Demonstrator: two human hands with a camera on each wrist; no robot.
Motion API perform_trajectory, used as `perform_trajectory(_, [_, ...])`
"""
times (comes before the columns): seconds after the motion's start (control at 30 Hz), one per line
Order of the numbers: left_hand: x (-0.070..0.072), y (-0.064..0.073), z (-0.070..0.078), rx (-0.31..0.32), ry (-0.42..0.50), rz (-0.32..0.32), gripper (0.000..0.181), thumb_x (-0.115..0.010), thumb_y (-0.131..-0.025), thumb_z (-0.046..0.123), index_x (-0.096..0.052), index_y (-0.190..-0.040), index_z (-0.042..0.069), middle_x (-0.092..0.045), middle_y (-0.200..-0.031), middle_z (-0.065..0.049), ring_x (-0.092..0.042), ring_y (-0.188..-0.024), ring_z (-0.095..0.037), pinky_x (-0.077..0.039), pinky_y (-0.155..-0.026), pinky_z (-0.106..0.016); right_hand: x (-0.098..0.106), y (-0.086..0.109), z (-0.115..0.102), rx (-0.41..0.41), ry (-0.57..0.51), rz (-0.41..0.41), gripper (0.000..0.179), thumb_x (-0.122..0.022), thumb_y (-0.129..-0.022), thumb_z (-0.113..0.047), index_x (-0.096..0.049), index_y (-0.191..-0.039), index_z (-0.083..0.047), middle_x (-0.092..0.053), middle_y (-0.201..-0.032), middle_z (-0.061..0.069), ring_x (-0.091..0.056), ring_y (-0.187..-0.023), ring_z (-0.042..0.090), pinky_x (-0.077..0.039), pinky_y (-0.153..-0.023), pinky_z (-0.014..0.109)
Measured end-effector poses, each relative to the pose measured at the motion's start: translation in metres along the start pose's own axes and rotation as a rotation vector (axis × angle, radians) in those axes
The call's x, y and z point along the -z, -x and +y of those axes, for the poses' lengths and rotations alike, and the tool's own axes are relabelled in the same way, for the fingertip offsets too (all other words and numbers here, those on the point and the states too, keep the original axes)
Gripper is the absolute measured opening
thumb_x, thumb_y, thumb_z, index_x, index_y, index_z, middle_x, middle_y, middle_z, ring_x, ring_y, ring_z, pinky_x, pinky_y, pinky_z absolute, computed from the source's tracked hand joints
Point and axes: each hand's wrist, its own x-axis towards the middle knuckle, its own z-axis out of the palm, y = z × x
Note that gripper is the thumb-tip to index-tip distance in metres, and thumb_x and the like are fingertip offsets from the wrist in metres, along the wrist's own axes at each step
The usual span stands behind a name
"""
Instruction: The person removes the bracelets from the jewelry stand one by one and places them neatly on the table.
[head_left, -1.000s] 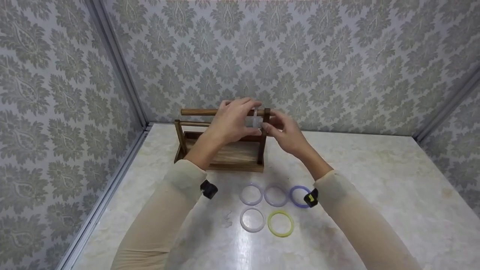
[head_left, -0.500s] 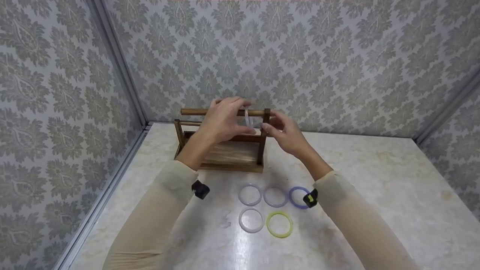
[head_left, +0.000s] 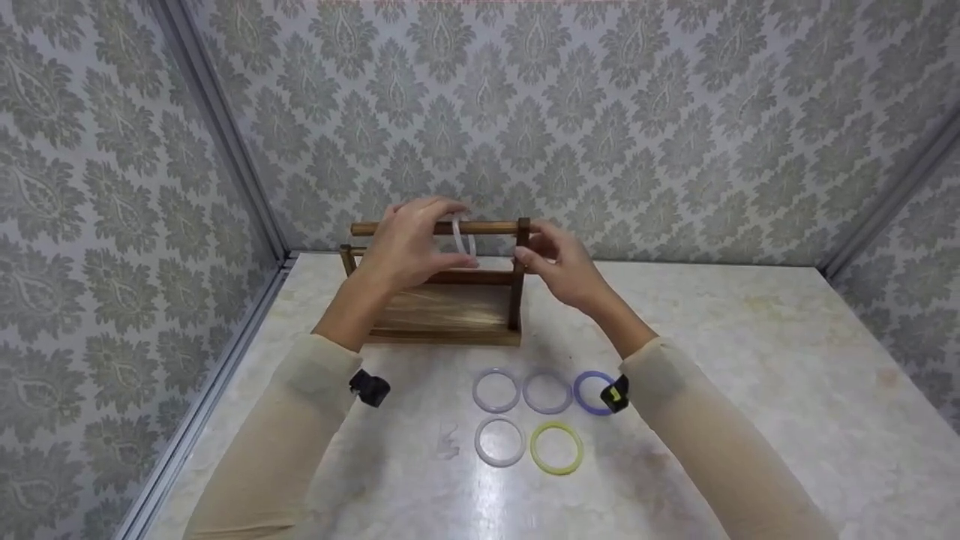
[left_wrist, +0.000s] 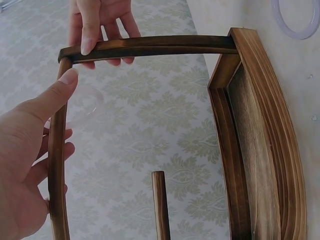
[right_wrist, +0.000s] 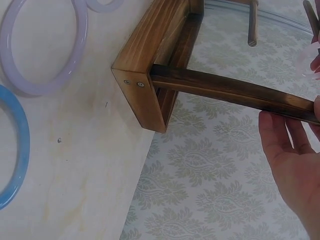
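A wooden rack (head_left: 442, 337) with a tray base and an upper bar stands at the back of the table. My left hand (head_left: 409, 244) pinches a clear whitish bangle (head_left: 463, 236) between thumb and fingers. The upper bar (head_left: 491, 226) seems to pass through this bangle, between the rack's middle and its right post. In the left wrist view, the bangle (left_wrist: 85, 107) looks nearly see-through beside the bar. My right hand (head_left: 562, 264) grips the top of the right post (head_left: 519, 281), thumb in front and fingers behind. The right wrist view shows its fingers (right_wrist: 280, 131) against the post.
In front of the rack lie several more bangles: a pale lilac one (head_left: 496, 411), a greyish lilac one (head_left: 547, 412), a blue one (head_left: 592, 411), a whitish one (head_left: 500, 463) and a yellow one (head_left: 556, 471). Patterned walls (head_left: 480, 112) enclose the table (head_left: 750, 375).
My left hand has slid the bangle leftward along the upper bar, away from the right post. My right hand keeps its grip on the post, and the bangles on the table lie as before.
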Motion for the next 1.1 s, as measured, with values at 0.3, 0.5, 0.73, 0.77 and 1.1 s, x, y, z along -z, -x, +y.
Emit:
perform_trajectory(0.3, [0.012,0.010,-0.015,0.011,0.016,0.025,0.078,-0.092,-0.081,0.049,-0.063,-0.147,0.019,-0.063,-0.147,-0.001,-0.056,-0.138,-0.025,-0.029,-0.121,-0.059,0.002,0.000,0.001,-0.003,-0.004,-0.011,0.041,-0.065,-0.108,-0.020,-0.058,-0.146,-0.005,-0.070,-0.115,0.018,-0.071,-0.102,0.029,-0.061,-0.091,0.041])
perform_trajectory(0.5, [0.023,0.024,-0.034,0.027,0.043,0.044,0.080,-0.093,-0.081,0.044,-0.061,-0.149,0.016,-0.063,-0.147,-0.005,-0.058,-0.135,-0.031,-0.031,-0.120,-0.060,0.000,0.000,0.001,0.006,0.017,-0.019,0.039,-0.064,-0.109,-0.022,-0.059,-0.145,-0.007,-0.071,-0.113,0.014,-0.072,-0.103,0.026,-0.060,-0.090,0.038])
perform_trajectory(0.73, [0.038,0.039,-0.054,0.037,0.074,0.090,0.075,-0.093,-0.084,0.038,-0.062,-0.147,0.011,-0.065,-0.145,-0.010,-0.057,-0.136,-0.035,-0.030,-0.121,-0.062,-0.003,0.003,0.000,-0.022,0.023,-0.005,0.040,-0.065,-0.109,-0.021,-0.059,-0.145,-0.006,-0.069,-0.116,0.016,-0.071,-0.106,0.029,-0.060,-0.092,0.040])
perform_trajectory(0.77, [0.041,0.040,-0.056,0.043,0.078,0.088,0.075,-0.093,-0.084,0.037,-0.062,-0.147,0.010,-0.064,-0.145,-0.011,-0.057,-0.136,-0.035,-0.033,-0.120,-0.061,-0.004,0.002,0.000,-0.024,0.019,-0.004,0.040,-0.065,-0.109,-0.021,-0.059,-0.145,-0.006,-0.069,-0.116,0.018,-0.071,-0.106,0.030,-0.060,-0.092,0.040])
perform_trajectory(1.1, [0.060,0.050,-0.072,0.101,0.080,0.089,0.074,-0.091,-0.086,0.038,-0.061,-0.148,0.010,-0.063,-0.146,-0.013,-0.054,-0.138,-0.037,-0.042,-0.113,-0.057,-0.001,0.002,0.000,-0.010,0.028,0.012,0.039,-0.066,-0.108,-0.023,-0.061,-0.143,-0.008,-0.070,-0.115,0.016,-0.070,-0.106,0.028,-0.059,-0.094,0.044])
